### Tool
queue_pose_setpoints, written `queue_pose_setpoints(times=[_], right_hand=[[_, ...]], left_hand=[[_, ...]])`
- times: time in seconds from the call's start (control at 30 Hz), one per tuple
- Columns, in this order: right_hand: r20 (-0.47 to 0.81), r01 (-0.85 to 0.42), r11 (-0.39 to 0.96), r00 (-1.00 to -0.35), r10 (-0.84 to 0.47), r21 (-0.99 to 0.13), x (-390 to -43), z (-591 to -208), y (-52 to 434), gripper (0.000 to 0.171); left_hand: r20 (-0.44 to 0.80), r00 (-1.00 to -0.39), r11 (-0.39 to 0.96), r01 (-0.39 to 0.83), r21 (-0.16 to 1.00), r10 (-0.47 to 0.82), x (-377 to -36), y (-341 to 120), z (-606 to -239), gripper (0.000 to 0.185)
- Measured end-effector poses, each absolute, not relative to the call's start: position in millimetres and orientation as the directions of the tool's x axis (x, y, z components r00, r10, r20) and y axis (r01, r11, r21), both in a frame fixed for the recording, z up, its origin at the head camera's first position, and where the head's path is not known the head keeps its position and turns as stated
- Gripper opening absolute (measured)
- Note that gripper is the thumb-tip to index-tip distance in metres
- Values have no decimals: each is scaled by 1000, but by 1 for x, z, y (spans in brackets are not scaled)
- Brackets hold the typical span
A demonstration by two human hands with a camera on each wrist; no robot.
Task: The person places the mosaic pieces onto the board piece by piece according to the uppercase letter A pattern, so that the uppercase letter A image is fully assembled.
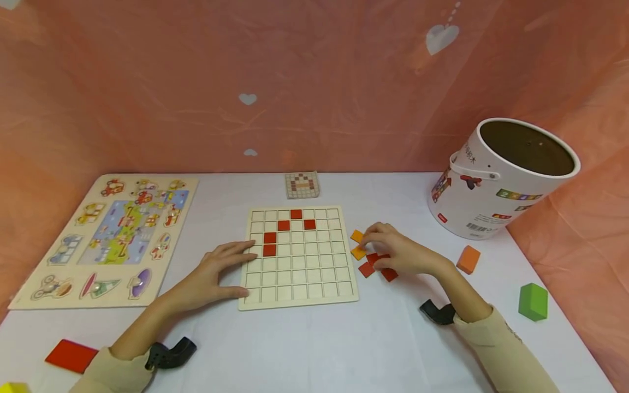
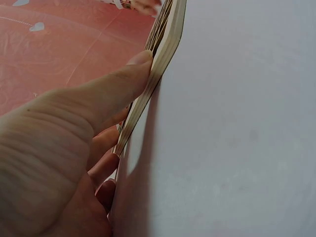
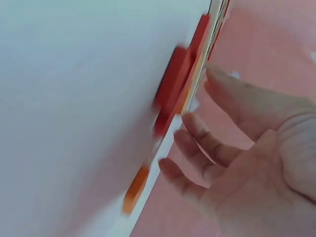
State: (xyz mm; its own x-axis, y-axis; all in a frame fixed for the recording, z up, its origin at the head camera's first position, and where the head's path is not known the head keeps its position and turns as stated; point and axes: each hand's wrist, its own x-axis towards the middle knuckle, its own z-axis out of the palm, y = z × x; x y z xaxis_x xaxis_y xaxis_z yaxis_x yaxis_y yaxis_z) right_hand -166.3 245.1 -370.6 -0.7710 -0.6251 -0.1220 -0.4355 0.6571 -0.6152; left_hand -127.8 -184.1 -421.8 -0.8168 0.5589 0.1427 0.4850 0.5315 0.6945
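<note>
A pale wooden grid board lies on the white table, with several red square tiles set in its upper cells. Fingers and thumb spread, my left hand rests on the board's left edge; the left wrist view has the thumb touching its rim. To the right of the board, my right hand hovers over loose red tiles and orange tiles. Its fingers are loosely bent and apart from the thumb, with nothing between them in the right wrist view. Part of the tile pile is hidden beneath this hand.
Behind the board stands a small pattern card. A vehicle puzzle board lies left. At right are a white bucket, an orange block and a green block. A red block lies front left.
</note>
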Motion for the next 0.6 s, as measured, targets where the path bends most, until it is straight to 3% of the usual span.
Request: queue_pose_setpoints(times=[0.17, 0.6], right_hand=[[-158, -402, 701, -793, -588, -589, -166, -370, 264, 32], [-184, -400, 701, -779, -599, -591, -171, -367, 269, 17]], left_hand=[[139, -820, 540, 482, 690, 555, -127, -185, -422, 68], [136, -819, 531, 478, 700, 558, -127, -184, -422, 69]])
